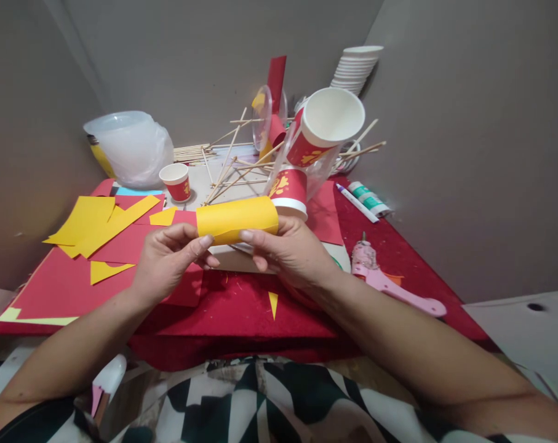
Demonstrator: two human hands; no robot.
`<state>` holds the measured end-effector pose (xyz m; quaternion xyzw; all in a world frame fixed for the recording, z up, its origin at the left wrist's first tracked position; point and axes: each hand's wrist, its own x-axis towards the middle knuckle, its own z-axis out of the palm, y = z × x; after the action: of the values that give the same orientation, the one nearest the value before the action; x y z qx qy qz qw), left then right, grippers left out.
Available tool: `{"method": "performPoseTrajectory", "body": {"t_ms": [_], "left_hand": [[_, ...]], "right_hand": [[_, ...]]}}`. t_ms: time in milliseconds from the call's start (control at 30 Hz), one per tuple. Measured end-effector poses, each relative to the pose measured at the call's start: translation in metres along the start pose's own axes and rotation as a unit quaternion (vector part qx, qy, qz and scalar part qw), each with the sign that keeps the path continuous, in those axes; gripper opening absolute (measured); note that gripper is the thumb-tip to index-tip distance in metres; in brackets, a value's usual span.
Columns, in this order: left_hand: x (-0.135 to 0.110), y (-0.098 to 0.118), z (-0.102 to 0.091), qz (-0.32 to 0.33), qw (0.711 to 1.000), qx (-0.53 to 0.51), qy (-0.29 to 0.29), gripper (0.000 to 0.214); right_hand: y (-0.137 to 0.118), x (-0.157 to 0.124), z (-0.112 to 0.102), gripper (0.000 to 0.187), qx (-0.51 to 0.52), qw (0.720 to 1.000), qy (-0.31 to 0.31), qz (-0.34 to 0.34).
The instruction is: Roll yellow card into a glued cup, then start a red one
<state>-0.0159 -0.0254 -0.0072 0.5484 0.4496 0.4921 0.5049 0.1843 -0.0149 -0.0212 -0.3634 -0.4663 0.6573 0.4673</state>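
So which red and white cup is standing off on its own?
The small upright cup, just beyond the left hand. The others cluster further right, including a tilted cup above a lower cup.

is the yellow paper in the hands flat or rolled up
Rolled: the yellow paper curves into a tube, one long edge visible, held by the left hand and right hand.

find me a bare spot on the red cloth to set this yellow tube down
Front: nearly bare red cloth between the red paper and small yellow triangle. Right: between the white marker and pink glue gun. Crowded: the left, with yellow sheets; the back, with wooden sticks and paper cups.
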Motion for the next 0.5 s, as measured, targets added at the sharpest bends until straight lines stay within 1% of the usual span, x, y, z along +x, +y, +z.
{"method": "performPoseTrajectory", "body": {"t_ms": [100,233,500], "left_hand": [[-0.0019,0.0023,0.0018,0.013,1.0,0.016,0.005,0.023],[-0.0029,0.0039,0.0017,0.011,1.0,0.026,0.003,0.024],[0.0023,0.0006,-0.0038,0.007,1.0,-0.023,-0.005,0.023]], "right_hand": [[0.0006,0.0006,-0.0003,0.03,0.004,1.0,-0.006,-0.003],[-0.0004,-0.0001,-0.0005,0.032,-0.001,1.0,-0.013,0.001],[-0.0018,-0.0014,0.0019,0.043,-0.009,1.0,-0.014,-0.016]]}}
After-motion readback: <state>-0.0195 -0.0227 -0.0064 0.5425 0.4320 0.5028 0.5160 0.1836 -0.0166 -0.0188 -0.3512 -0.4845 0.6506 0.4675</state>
